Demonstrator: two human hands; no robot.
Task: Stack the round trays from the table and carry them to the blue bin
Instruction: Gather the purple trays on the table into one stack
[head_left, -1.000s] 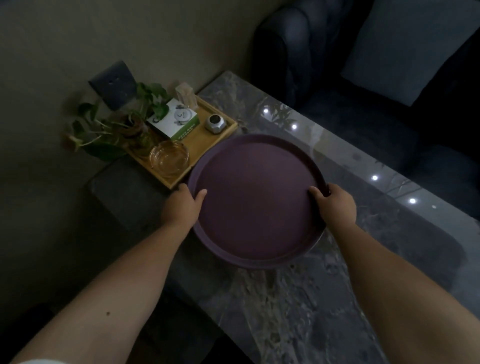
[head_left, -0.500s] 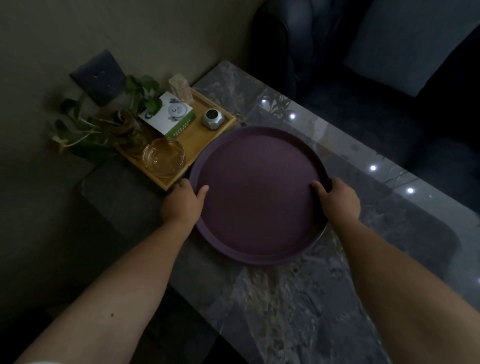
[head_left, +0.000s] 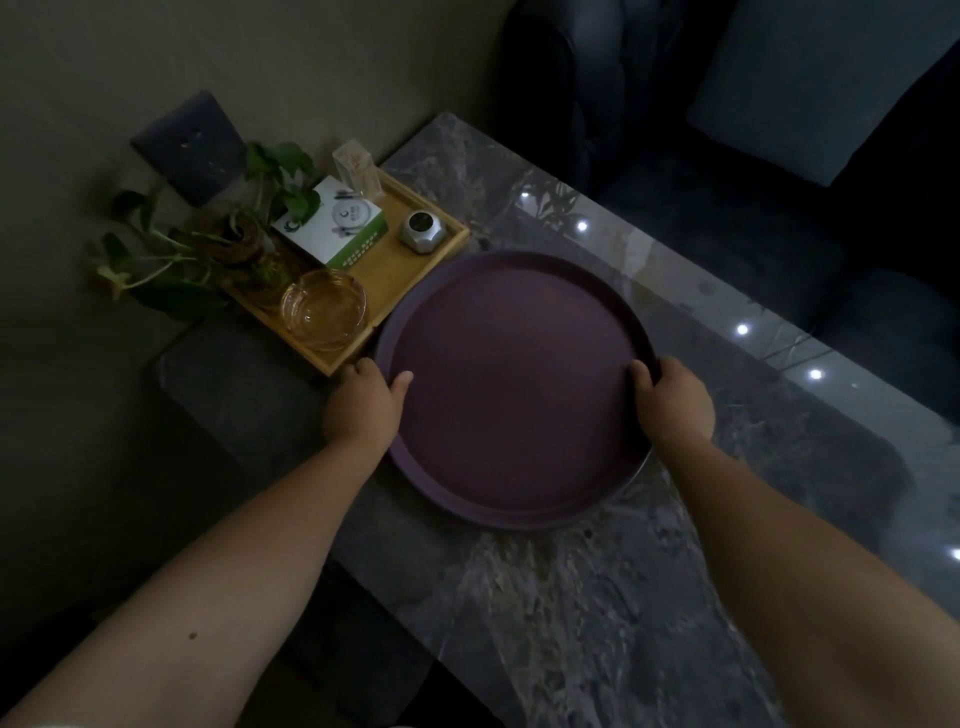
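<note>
A large round purple tray lies over the glossy marble table, near its far-left end. My left hand grips the tray's left rim, thumb over the edge. My right hand grips the right rim the same way. A thin lighter edge shows under the tray's lower right rim, possibly a second tray beneath; I cannot tell for sure. No blue bin is in sight.
A wooden tray touches the purple tray's upper left; it holds a glass ashtray, a green-white box, a small metal jar and a trailing plant. A dark sofa runs along the table's far side.
Both hands have kept their grip on the rim. The tray has shifted slightly away from me and sits a little lower toward the table; the view has tilted a bit.
</note>
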